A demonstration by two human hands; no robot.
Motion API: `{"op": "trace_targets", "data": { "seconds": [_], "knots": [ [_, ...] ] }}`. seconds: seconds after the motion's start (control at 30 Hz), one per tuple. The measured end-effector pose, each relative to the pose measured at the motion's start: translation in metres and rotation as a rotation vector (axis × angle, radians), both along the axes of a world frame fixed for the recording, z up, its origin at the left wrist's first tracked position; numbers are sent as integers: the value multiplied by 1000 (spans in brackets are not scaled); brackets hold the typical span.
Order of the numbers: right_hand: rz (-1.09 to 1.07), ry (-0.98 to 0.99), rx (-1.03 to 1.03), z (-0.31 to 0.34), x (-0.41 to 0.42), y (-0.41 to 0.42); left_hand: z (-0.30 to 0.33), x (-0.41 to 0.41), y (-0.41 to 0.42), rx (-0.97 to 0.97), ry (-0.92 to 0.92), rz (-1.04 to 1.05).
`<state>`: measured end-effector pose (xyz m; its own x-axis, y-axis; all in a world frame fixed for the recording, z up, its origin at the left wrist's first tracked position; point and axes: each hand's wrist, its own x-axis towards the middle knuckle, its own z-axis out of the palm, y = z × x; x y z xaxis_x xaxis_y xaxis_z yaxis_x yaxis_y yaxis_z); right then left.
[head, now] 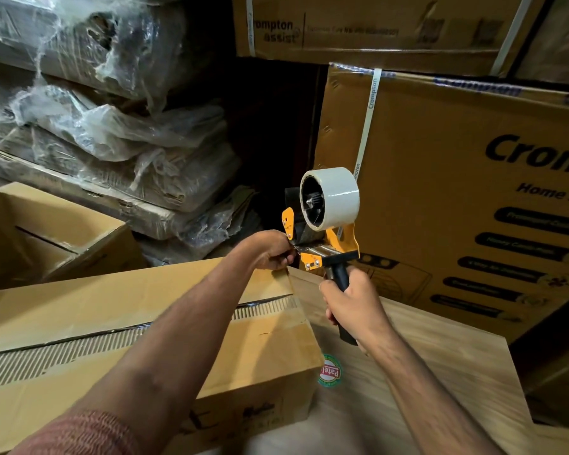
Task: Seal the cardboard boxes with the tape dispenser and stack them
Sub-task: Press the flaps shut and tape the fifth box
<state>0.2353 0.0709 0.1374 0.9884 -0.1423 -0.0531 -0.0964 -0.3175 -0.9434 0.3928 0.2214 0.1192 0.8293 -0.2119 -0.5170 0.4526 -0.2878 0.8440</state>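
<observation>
Printed cartons (440, 192) are stacked against the back wall, with plastic-wrapped bundles (96, 126) piled at left; both are kept clear of the work area.

The box (145, 339) being sealed is laid on a wood-grain table (424, 372), near the person, its top flaps not fully closed: a slotted insert is exposed along the seam. A second box (63, 231) sits behind it at left, flaps open, presumably waiting its turn.

The dispenser (326, 231) is held upright just above the box's far right corner, roll on top, so the tape end can be reached at the blade. Its black handle is wrapped by the right hand (352, 303), fingers closed round it. The left hand (273, 251) is curled at the blade end, apparently pinching the tape end; the tape itself can't be made out there. Judged step: tape being pulled free before the first strip is laid. Nothing stacked yet.
</observation>
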Motion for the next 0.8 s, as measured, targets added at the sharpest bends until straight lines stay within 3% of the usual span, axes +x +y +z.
{"op": "trace_targets", "data": {
  "seconds": [0.23,0.37,0.57,0.8],
  "knots": [
    [-6,84,21,-4,-5,6,1,2,12,216,-469,-146],
    [-3,127,16,-5,-12,7,0,11,20,577,-729,-131],
    [-3,192,31,-15,-28,14,-1,25,23,830,-808,-284],
    [3,273,36,-20,-33,21,-14,38,21,836,-688,-334]
  ]
}}
